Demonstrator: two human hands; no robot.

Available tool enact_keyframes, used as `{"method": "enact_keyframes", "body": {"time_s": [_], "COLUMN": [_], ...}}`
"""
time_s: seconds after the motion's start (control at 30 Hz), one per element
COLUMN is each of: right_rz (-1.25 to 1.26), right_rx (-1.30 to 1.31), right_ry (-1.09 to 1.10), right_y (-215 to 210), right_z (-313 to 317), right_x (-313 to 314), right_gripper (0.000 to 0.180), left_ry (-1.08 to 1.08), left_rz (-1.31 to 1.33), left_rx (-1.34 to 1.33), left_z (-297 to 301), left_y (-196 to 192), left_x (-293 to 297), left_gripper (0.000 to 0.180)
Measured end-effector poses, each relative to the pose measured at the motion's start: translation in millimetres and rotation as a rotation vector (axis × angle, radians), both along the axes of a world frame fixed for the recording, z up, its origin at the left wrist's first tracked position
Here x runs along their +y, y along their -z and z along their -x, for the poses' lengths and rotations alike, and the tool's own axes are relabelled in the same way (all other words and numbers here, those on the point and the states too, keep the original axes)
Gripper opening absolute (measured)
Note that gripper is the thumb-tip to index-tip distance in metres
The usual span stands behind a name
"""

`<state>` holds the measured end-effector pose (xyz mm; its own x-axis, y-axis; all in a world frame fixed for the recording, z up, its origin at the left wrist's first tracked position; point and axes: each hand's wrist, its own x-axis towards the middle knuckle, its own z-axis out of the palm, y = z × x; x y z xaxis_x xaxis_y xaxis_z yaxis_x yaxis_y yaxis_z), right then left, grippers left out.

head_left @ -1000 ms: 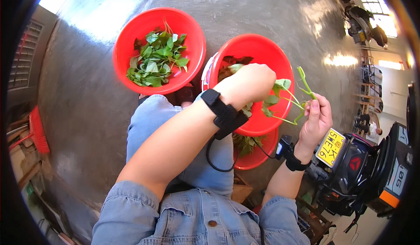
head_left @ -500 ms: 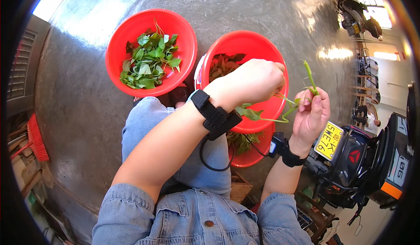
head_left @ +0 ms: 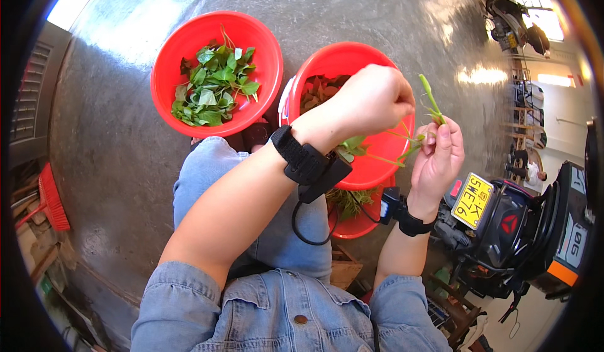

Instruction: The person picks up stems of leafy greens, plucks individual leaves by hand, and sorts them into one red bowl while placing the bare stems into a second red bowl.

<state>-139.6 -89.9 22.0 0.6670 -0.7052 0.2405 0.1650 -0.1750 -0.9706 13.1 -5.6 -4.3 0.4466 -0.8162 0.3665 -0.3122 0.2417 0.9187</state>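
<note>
My right hand (head_left: pixel 438 152) pinches a green leafy vine stem (head_left: pixel 429 94) between thumb and fingers. One end of the stem sticks up above the fingertips, and thinner stalks trail left toward a green leaf (head_left: pixel 354 145). My left hand (head_left: pixel 380 100) is closed in the air over a red bucket (head_left: pixel 377 160), beside the right hand. Its fingertips are mostly hidden behind the hand, so what they hold cannot be made out. Dark leaves (head_left: pixel 319 93) lie inside the bucket. On the left, a red basin (head_left: pixel 264 53) holds a heap of picked green leaves (head_left: pixel 211 91).
Below the bucket stands another red container (head_left: pixel 360 227) with green stems (head_left: pixel 346 202). A wooden crate (head_left: pixel 345 269) is near my legs. To the right stands a dark motorbike (head_left: pixel 503 226); a red broom (head_left: pixel 53 195) leans at the far left. A person sits in the right background.
My left hand has risen slightly and shifted a little to the right. My right hand, still pinching the stem, has moved a little left, and the stem's upper end has shifted left and up.
</note>
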Motion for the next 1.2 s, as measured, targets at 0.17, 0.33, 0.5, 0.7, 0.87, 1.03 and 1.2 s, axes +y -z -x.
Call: {"method": "enact_keyframes", "body": {"time_s": [0.17,0.33,0.5,0.7,0.87,1.03,1.2], "right_rz": [-0.008,0.031,0.043,0.0,-0.011,0.019,0.085], "right_rx": [-0.074,-0.087,-0.078,-0.087,-0.072,0.001,0.046], "right_ry": [0.005,0.077,0.114,0.092,0.091,0.198,0.285], "right_y": [-2,-5,-3,-2,6,7,7], "right_z": [-2,-7,-8,-10,-16,-12,-4], "right_x": [-4,-2,-2,5,17,16,1], "right_gripper": [0.021,0.019,0.019,0.019,0.018,0.018,0.017], "left_ry": [0.142,0.174,0.225,-0.018,-0.025,-0.122,-0.196], "left_rz": [-0.111,-0.05,-0.069,0.031,-0.08,-0.061,0.086], "left_rx": [-0.264,-0.148,-0.117,-0.124,0.418,0.422,0.403], "left_z": [18,13,14,16,14,-5,-16], "left_y": [1,3,6,8,4,-9,-9], "left_x": [4,2,0,-4,-4,2,6], "left_gripper": [0.009,0.01,0.01,0.013,0.017,0.015,0.017]}}
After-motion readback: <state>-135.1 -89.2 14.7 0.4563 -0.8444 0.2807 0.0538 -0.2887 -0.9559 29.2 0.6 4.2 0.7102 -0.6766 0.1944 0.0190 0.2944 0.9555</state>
